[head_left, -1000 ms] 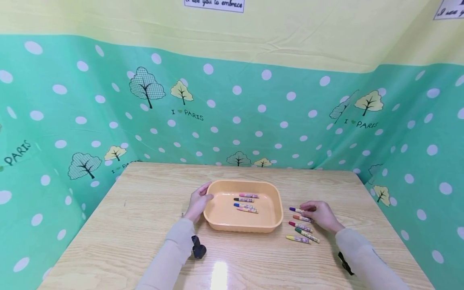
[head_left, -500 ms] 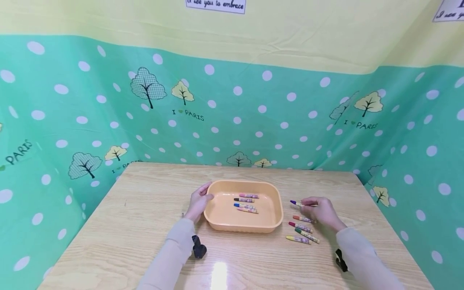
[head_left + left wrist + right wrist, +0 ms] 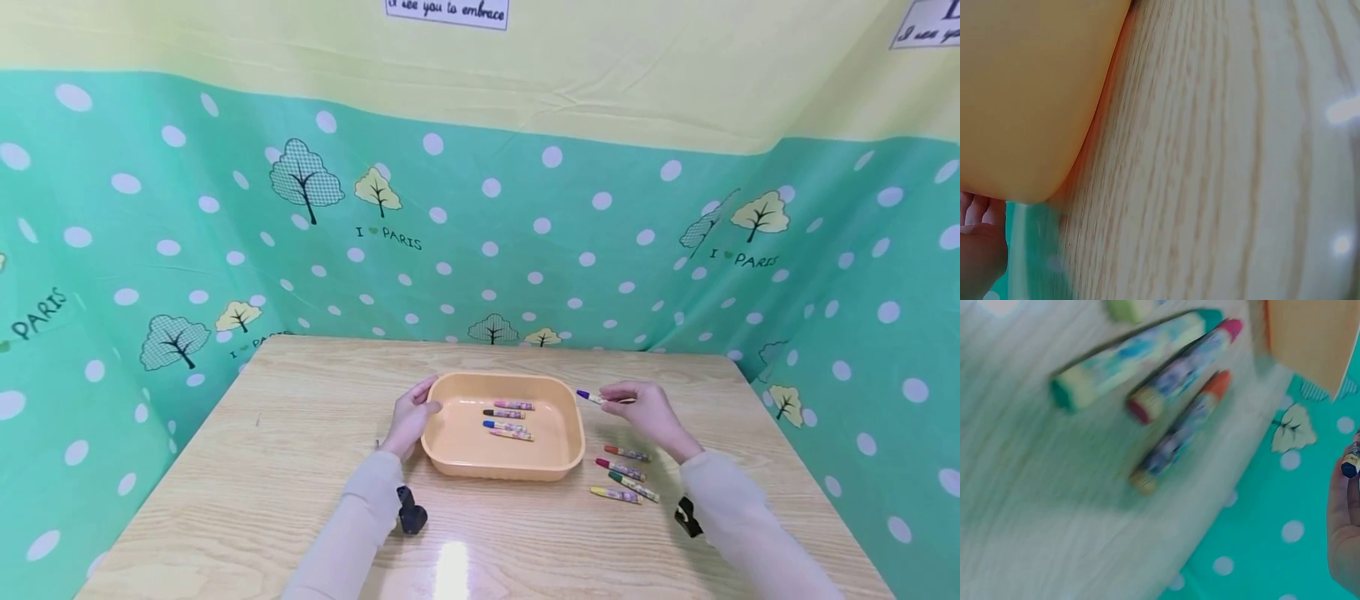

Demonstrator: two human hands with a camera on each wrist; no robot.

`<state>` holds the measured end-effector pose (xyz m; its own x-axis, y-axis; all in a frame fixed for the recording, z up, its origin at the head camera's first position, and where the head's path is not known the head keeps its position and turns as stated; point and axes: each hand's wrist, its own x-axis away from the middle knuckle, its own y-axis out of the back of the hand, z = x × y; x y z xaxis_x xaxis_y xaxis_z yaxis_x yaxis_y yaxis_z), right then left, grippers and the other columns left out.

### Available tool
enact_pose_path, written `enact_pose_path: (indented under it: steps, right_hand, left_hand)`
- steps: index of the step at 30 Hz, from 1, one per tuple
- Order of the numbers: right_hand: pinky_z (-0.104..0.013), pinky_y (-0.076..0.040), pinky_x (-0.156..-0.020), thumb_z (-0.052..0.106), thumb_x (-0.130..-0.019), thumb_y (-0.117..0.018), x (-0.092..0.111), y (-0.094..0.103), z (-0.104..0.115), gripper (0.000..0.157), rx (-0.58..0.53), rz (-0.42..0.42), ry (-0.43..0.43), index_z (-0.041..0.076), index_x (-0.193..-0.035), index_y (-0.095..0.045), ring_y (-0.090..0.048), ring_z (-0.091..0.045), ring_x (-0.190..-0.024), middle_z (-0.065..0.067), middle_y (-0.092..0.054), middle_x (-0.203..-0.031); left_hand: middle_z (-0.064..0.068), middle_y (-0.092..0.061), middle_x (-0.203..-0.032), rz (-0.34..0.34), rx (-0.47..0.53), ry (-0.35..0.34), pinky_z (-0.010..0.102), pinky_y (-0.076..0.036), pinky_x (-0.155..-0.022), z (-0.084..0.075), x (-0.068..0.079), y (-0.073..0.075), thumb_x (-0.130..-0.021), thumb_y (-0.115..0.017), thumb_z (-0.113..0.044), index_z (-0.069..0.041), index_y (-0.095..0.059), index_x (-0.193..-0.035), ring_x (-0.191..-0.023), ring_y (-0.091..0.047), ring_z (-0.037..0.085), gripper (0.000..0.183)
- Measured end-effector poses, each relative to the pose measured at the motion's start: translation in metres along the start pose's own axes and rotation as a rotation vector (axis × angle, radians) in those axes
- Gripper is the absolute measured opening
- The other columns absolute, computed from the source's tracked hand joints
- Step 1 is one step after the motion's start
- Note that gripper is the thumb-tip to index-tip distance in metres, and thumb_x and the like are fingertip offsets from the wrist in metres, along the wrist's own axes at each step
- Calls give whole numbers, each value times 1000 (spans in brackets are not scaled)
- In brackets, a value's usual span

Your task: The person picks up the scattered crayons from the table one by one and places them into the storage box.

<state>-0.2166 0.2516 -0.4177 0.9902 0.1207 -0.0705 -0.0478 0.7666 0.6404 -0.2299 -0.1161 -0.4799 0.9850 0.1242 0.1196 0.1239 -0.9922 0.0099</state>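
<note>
An orange plastic tray (image 3: 457,450) stands on the table, with my left hand (image 3: 408,421) gripping its left rim, thumb over the inside. In it lie a pink crayon (image 3: 514,406), a black crayon (image 3: 504,413), a blue crayon (image 3: 504,426) and a salmon-coloured crayon (image 3: 512,435). My right hand (image 3: 647,410) pinches a purple crayon (image 3: 590,397) just right of the tray's right rim, above the table. The purple crayon's end also shows at the right edge of the right wrist view. In the left wrist view, the tray wall hides most of my left hand's fingers.
Right of the tray lie an orange crayon (image 3: 627,453), a red crayon (image 3: 621,469), a green crayon (image 3: 633,486) and a yellow crayon (image 3: 616,494). The wooden table (image 3: 300,467) is bordered by a green dotted curtain (image 3: 465,275) at the back and sides.
My right hand has lifted the purple crayon off the table and carried it up and left toward the tray. My left hand and the tray have stayed put.
</note>
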Motion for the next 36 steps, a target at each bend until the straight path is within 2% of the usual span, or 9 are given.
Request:
enact_pose_path:
  steps: [9,18,25,31,36]
  right_hand:
    - [-26,-57,-72,8,-79,-68,-10,-32,28,26,-46,56,6,2,-104,-68,-64,-22,-90,-14,-68,-102]
    - [-27,-56,-75,6,-75,-70,-20,-66,45,28,-105,128,14,3,-104,-68,-63,-16,-86,-7,-69,-96]
    - [-24,-55,-74,2,-73,-70,-22,-90,52,26,-136,150,33,4,-99,-69,-62,-14,-82,-5,-69,-91]
    - [-23,-55,-67,-1,-72,-71,-20,-105,54,22,-170,179,89,2,-94,-70,-62,-14,-77,-8,-69,-85]
    - [-24,-55,-64,-1,-73,-70,-19,-114,53,20,-178,198,67,3,-92,-71,-61,-13,-75,-7,-69,-84]
  left_hand:
    - [17,-46,-137,-4,-8,5,38,-42,-103,-1,2,-1,-79,-52,4,-8,-46,-134,-123,-46,31,57]
    - [19,-46,-136,-16,-14,2,39,-42,-103,-2,3,-1,-80,-52,4,-6,-46,-134,-123,-46,31,56]
    - [17,-47,-136,-15,-6,17,38,-42,-102,-3,3,-1,-79,-53,4,-8,-46,-134,-123,-47,30,56]
    - [18,-46,-136,-10,-10,7,39,-42,-102,-4,3,-2,-79,-52,4,-7,-45,-134,-122,-47,31,56]
    - [17,-46,-137,-11,-8,10,38,-42,-103,-3,4,-1,-79,-53,4,-7,-46,-134,-124,-46,30,57]
